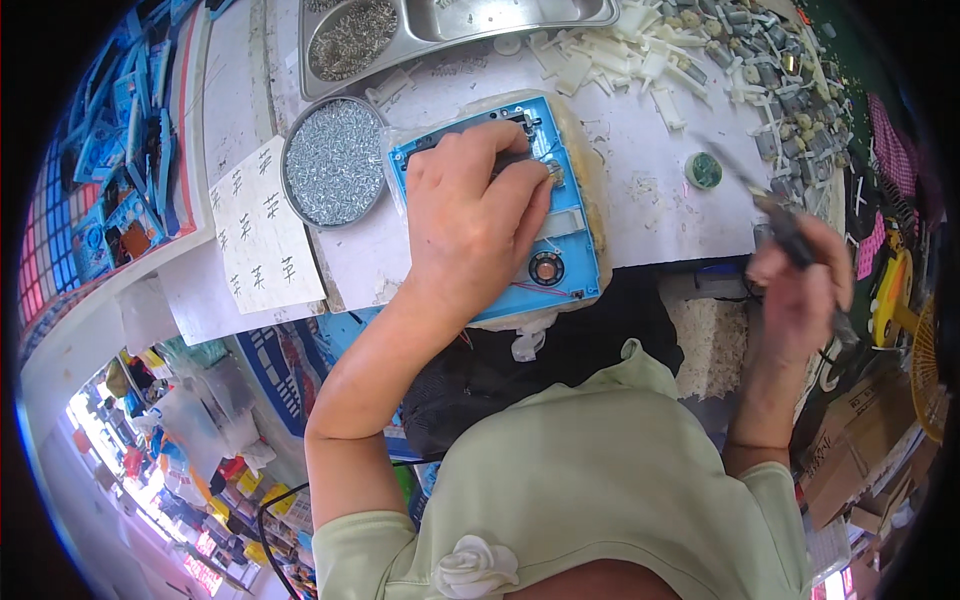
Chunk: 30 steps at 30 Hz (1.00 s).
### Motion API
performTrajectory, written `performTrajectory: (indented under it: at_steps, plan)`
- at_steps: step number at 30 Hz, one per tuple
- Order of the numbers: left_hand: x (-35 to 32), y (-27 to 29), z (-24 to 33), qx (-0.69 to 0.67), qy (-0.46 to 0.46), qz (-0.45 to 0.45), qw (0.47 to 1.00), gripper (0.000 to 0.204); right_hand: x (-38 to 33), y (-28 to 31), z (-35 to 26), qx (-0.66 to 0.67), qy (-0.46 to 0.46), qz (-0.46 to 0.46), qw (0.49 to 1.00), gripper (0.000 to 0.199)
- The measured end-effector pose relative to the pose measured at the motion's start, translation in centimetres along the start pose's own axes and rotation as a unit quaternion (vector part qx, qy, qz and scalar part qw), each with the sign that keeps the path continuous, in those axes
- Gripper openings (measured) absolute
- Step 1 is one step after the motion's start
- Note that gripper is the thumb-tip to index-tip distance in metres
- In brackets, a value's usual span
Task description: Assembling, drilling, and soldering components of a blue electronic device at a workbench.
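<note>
Blue plastic housing sits open-side up at the near edge of the white worktable, on a yellowish pad. Your left hand lies flat over its upper half, fingers spread and pressing down, fingertips near a small metal part at the housing's top right. A round speaker sits in the housing's lower part, just below your hand, thin red wires running along the bottom edge. Your right hand is well right of the housing, off the table edge, fist closed around a soldering iron, tip pointing up-left toward a small green round tin. Just left of the housing: round tray of silver screws. Behind it: steel compartment tray with more screws. Behind and right of the housing: pile of white plastic parts, then small motors.
</note>
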<state>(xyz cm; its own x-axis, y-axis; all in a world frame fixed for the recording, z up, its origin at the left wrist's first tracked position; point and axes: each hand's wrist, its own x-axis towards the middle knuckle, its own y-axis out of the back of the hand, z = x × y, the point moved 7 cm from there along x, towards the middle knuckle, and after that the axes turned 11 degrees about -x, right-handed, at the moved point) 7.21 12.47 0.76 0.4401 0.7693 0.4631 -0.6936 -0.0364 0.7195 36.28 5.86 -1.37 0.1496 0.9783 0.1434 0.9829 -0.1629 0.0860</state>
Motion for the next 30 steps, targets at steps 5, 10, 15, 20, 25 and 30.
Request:
performTrajectory:
  at_steps: [5,10,15,20,25,30]
  plan:
    - [0.2,-0.1,-0.3,-0.011,0.027,-0.005,1.000,0.022,0.9,-6.0,-0.7,-0.109,0.052,-0.119,0.985,0.028]
    - [0.6,-0.2,-0.4,-0.010,0.040,-0.030,0.999,0.021,2.0,-8.1,-1.8,-0.170,0.142,-0.123,0.967,0.025]
    - [1.0,-0.1,-0.1,-0.008,0.032,-0.039,0.999,0.018,2.2,-8.8,-1.9,-0.197,0.157,-0.141,0.957,0.024]
    - [1.2,-0.1,-0.1,-0.013,0.013,-0.027,0.999,0.014,2.3,-9.2,-1.9,-0.199,0.166,-0.153,0.954,0.023]
    - [1.2,-0.1,-0.2,-0.017,0.015,-0.026,0.999,0.013,2.3,-9.4,-1.7,-0.195,0.169,-0.157,0.953,0.023]
    - [1.2,-0.1,-0.3,-0.017,0.012,-0.030,0.999,0.012,2.3,-9.5,-1.6,-0.196,0.163,-0.157,0.954,0.024]
